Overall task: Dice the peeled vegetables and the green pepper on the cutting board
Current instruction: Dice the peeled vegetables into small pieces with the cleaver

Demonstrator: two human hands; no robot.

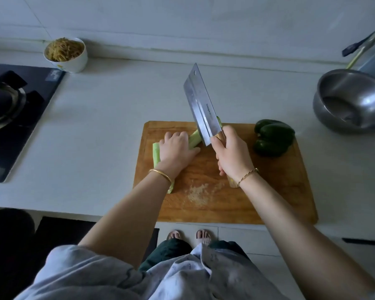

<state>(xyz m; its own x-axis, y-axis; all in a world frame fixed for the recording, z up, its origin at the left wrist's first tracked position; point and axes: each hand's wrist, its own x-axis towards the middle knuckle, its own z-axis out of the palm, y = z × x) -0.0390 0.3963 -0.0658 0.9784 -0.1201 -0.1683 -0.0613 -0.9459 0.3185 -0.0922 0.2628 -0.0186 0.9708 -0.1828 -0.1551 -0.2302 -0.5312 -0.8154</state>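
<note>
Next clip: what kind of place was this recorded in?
Most likely a home kitchen: a gas stove set in the counter, a wooden cutting board with a green pepper, and a steel bowl nearby.

The pale bench (95, 126) carries a wooden cutting board (268, 202) at six o'clock by its front edge. A black gas hob (20, 137) sits at nine o'clock, a white bowl (78, 61) of shredded food at ten o'clock, and a steel bowl (329, 120) at two o'clock.

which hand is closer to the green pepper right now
Right. The right hand, gripping the cleaver, is just left of the green pepper, with bare cutting board between them. The left hand holds the peeled vegetable farther left, beyond the cleaver.
</note>
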